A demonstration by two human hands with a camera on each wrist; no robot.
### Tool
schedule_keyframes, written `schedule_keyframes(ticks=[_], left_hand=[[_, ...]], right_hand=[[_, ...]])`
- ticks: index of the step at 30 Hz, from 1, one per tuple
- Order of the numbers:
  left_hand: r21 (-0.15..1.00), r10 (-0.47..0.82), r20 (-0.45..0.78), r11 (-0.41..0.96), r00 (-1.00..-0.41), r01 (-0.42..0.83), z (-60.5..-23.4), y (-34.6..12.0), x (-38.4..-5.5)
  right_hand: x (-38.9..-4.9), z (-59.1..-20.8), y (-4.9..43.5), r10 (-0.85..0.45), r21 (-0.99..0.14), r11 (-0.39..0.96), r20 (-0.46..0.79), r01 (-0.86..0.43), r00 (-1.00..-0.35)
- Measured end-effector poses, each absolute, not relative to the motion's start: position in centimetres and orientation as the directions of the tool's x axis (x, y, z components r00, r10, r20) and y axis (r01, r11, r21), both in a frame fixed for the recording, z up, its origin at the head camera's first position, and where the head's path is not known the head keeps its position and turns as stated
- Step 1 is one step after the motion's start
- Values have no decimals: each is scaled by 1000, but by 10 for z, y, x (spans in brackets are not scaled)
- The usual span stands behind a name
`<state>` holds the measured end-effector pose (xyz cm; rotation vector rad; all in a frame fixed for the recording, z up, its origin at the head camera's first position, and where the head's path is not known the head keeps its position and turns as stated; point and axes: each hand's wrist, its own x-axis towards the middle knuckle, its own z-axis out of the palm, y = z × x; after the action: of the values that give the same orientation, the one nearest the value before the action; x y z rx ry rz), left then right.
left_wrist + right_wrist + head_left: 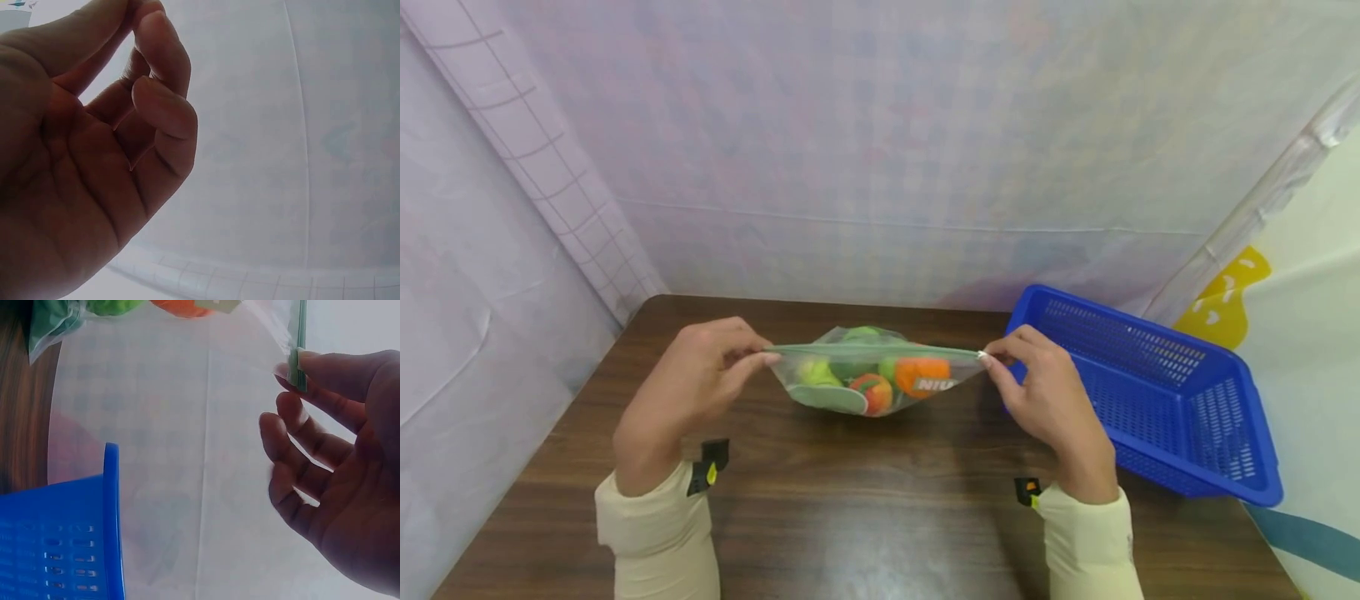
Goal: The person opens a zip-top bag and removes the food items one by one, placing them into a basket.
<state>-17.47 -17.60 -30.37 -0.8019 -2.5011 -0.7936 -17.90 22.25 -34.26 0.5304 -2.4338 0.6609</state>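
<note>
A clear zip bag (880,377) with a green seal strip hangs stretched between both hands over the table. Green, orange and red-orange pieces that look like fruit or vegetables show through its plastic. My left hand (696,379) pinches the strip's left end between thumb and forefinger; in the left wrist view its other fingers are loosely curled and the bag is out of sight. At the right end, my right hand (1041,387) pinches the corner of the strip, and the right wrist view shows thumb and forefinger on the green seal (301,369).
A blue perforated basket (1150,400) stands at the table's right side, close behind and beside the right hand. The brown wooden table (850,500) lies under the bag. Pale patterned cloth (880,167) hangs behind and on both sides.
</note>
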Motion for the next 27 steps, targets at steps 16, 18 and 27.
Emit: schedule_keyframes(ticks=[16, 18, 27], left_hand=[[484, 420, 321, 697, -849, 528, -301, -171, -164], [482, 440, 314, 689, -841, 541, -303, -163, -165], [471, 631, 206, 606, -748, 641, -312, -119, -177]], right_hand=[[-179, -347, 218, -281, -363, 755, 573, -546, -770], [-179, -347, 217, -293, -369, 744, 569, -557, -768], [-179, -345, 217, -332, -373, 734, 533, -568, -779]])
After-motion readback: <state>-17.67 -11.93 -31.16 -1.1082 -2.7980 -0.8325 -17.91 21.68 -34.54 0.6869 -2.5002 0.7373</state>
